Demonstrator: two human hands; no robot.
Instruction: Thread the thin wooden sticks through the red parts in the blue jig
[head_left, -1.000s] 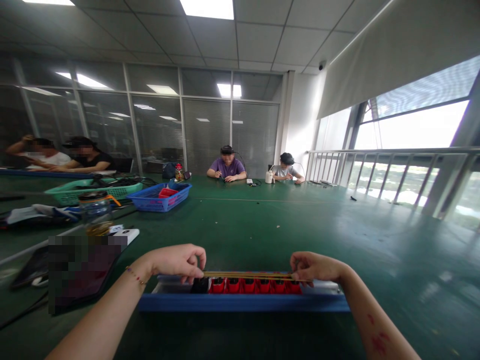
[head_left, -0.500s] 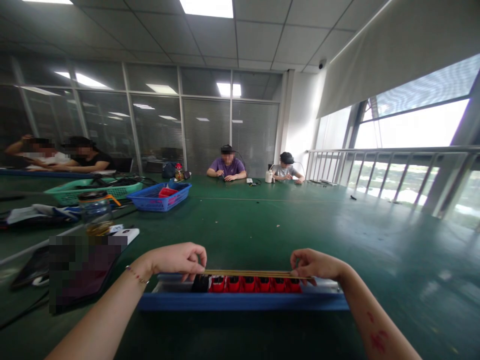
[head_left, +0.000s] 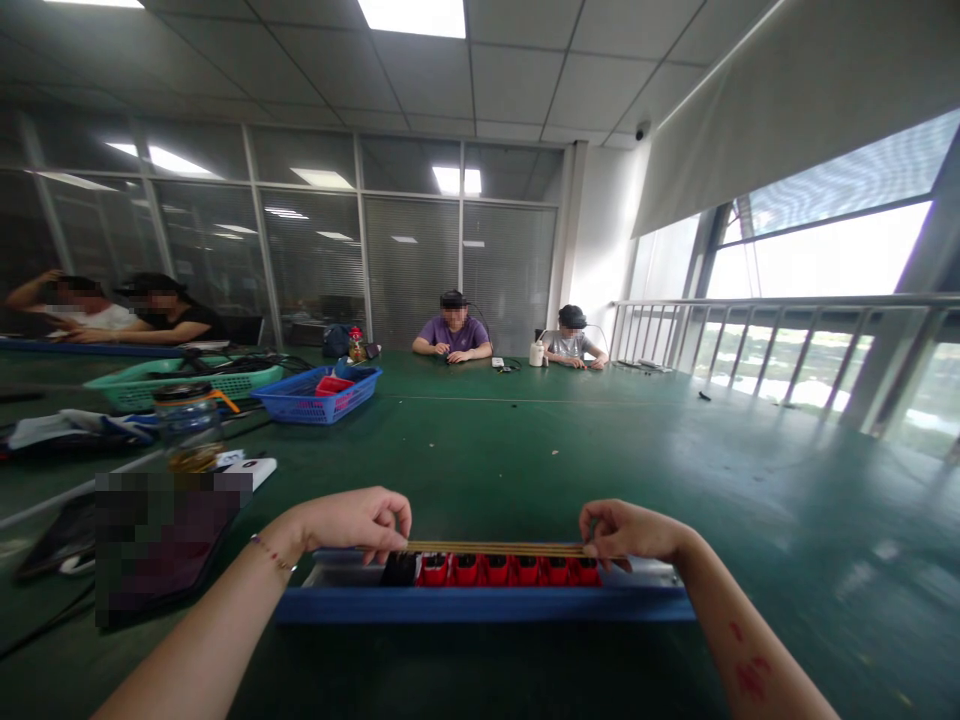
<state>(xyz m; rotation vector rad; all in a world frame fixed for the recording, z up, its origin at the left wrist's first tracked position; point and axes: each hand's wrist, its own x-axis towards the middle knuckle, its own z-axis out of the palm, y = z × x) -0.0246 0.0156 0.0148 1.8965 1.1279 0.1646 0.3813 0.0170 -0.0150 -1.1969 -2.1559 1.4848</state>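
Note:
A long blue tray (head_left: 480, 605) lies across the green table in front of me. Inside it stands a row of several red pieces (head_left: 496, 571) with dark tops, and a black piece (head_left: 399, 571) at the row's left end. Thin yellowish strips (head_left: 495, 549) stretch level above the row. My left hand (head_left: 379, 525) pinches their left end, and my right hand (head_left: 606, 532) pinches their right end. Both hands are over the tray's far edge, with fingertips partly hidden behind the strips.
At the left are a blue basket (head_left: 322, 398), a green basket (head_left: 161, 388), a lidded jar (head_left: 189, 430) and a dark pouch (head_left: 169, 550). Two people sit across the green table (head_left: 465, 450), and two more at the far left.

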